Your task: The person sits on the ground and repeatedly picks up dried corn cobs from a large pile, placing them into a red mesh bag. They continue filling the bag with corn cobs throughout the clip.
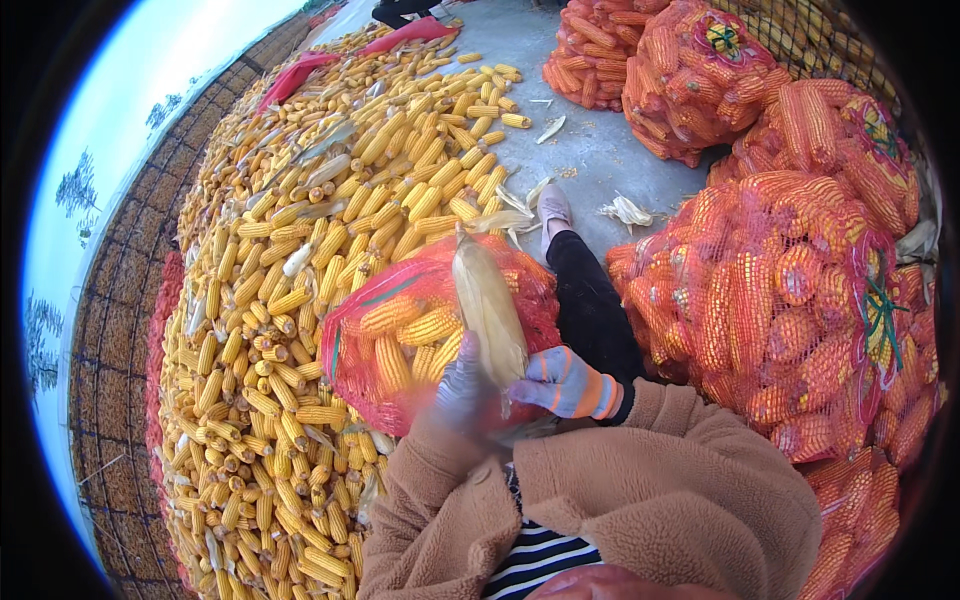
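Observation:
An ear of corn in its pale dry husk (487, 300) stands nearly upright in front of my chest. My left hand (460, 385), gloved and partly blurred, is closed against the lower left side of the ear. At the ear's lower right end, my right hand (570, 383), in a grey glove with orange bands, pinches the husk. Right behind them is an open-mouthed red mesh bag (535, 285) holding several bare yellow cobs (430, 327). The husk hides part of the bag, and my left fingertips are hard to make out.
A large heap of husked corn cobs (265, 400) spreads along the left, beside a wire mesh fence (115, 400). Filled red mesh sacks (760, 290) crowd the right side. My outstretched leg (590, 290) rests on the concrete floor (560, 90), where loose husks (627, 211) lie. Another person (405, 10) shows at the top.

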A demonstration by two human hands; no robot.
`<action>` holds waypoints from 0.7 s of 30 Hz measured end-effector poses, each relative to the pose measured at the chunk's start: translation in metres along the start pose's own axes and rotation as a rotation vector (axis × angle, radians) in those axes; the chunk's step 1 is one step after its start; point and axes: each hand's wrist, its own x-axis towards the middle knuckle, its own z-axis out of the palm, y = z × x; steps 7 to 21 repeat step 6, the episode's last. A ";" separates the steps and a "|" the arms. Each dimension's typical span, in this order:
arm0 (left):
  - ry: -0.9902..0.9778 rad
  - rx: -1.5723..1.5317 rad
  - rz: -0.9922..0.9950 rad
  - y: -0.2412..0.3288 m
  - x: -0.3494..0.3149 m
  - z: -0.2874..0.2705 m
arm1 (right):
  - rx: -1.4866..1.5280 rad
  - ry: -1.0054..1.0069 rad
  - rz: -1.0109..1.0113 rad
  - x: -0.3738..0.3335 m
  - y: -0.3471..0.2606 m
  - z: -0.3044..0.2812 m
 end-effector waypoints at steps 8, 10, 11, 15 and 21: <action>0.167 0.239 -0.026 0.027 -0.028 -0.010 | -0.093 -0.050 -0.155 -0.003 0.004 0.009; 0.167 0.239 -0.026 0.027 -0.028 -0.010 | -0.093 -0.050 -0.155 -0.003 0.004 0.009; 0.167 0.239 -0.026 0.027 -0.028 -0.010 | -0.093 -0.050 -0.155 -0.003 0.004 0.009; 0.167 0.239 -0.026 0.027 -0.028 -0.010 | -0.093 -0.050 -0.155 -0.003 0.004 0.009; 0.167 0.239 -0.026 0.027 -0.028 -0.010 | -0.093 -0.050 -0.155 -0.003 0.004 0.009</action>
